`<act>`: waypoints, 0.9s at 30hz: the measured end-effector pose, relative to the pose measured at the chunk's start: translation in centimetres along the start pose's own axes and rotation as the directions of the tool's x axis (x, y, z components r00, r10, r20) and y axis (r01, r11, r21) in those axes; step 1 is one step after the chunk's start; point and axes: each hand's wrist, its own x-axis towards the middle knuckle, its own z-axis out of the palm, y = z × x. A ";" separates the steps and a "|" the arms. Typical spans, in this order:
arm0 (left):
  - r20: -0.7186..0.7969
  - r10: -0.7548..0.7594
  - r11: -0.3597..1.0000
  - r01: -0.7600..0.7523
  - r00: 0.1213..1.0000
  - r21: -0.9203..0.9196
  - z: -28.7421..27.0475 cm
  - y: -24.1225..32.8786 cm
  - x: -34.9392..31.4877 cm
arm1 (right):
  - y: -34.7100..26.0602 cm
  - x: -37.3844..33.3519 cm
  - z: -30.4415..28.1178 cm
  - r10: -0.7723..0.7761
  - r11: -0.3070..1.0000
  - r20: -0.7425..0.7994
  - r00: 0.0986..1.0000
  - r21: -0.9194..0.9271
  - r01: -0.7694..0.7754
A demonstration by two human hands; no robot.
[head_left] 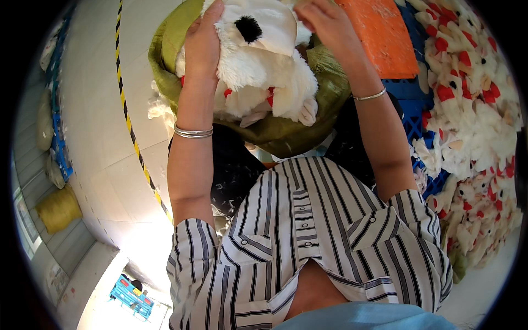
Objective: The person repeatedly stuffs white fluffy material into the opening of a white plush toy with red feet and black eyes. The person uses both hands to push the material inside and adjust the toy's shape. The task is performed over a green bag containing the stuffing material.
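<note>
In front of me a white plush toy skin point(256, 66) with a black fuzzy patch and a smooth pale panel lies over the mouth of a green sack point(280, 140). My left hand point(202, 47) is closed on its left edge, thumb on top. On the other side, my right hand point(324, 22) hovers by the toy's right edge with its fingers curled together; whatever they pinch is too small to make out. More white plush with red bits shows beneath, inside the sack, which sits between my knees.
A large heap of white and red plush pieces point(467, 110) fills the right side, beside blue plastic crates point(407, 93) and an orange sheet point(382, 38). Yellow-black tape point(127, 118) runs along the floor at left. A yellow roll point(58, 210) stands by the wall.
</note>
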 end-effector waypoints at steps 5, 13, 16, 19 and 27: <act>0.077 0.022 1.000 -0.021 0.997 -0.007 0.2 -1.2 -0.5 | -0.8 -1.1 4.4 0.098 0.995 0.005 0.995 0.027 -0.098; -0.021 0.117 0.980 -0.112 0.993 0.167 -1.8 -1.2 1.1 | -2.7 -1.7 4.8 -0.106 0.864 0.136 0.985 0.503 0.023; -0.010 0.137 0.986 -0.135 0.991 0.093 -0.9 -1.8 0.5 | -1.7 -1.7 5.5 -0.179 0.960 0.094 0.979 0.234 0.153; -0.007 0.158 0.976 -0.155 0.987 0.155 -0.6 -1.9 0.1 | -2.1 -1.9 5.6 -0.220 0.972 0.134 0.966 -0.054 0.229; 0.156 0.259 0.885 -0.299 0.953 0.358 -0.7 -3.2 0.0 | -2.7 -1.8 4.8 0.079 0.967 0.122 0.989 0.231 -0.106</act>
